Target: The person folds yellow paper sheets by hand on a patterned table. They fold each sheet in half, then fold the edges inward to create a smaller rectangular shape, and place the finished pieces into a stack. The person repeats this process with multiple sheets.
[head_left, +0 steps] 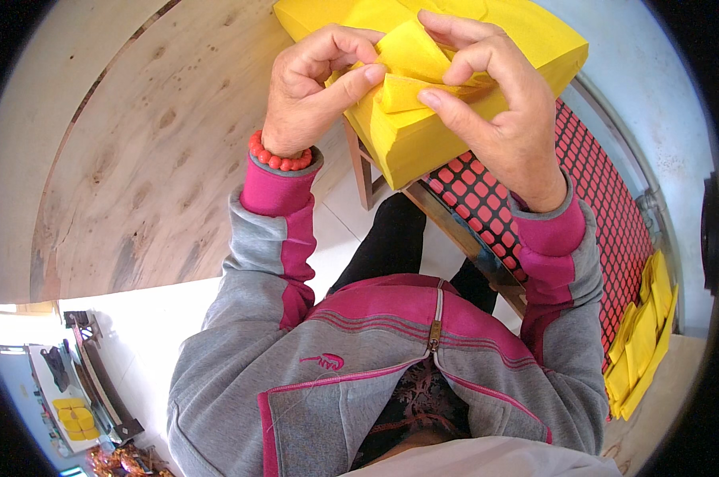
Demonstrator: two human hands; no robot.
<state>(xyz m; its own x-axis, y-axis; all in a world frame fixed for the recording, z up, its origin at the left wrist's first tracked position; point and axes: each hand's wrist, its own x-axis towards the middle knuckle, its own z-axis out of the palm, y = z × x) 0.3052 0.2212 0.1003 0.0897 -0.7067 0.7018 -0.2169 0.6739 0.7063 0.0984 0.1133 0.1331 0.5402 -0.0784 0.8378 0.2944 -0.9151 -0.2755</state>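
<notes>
Yellow cloth [411, 54] pinched by both hands [321, 78] [499, 91] over near edge of ylw block [419, 147], w/ open room L over wood board [157, 159].

Between the left hand [316, 75] and right hand [509, 103], folded yellow fabric [413, 52] fills the gap, and the large yellow fabric block [419, 151] beneath bars the way down. Room opens on the near side between the 2 raised forearms [260, 250], above the black trouser legs [393, 238]. At left, a broad path runs along the plywood board [157, 167]. At right, passage over the red-and-black patterned cover [606, 222] meets the yellow fabric stack [644, 342] and pale blue wall [630, 56].
</notes>
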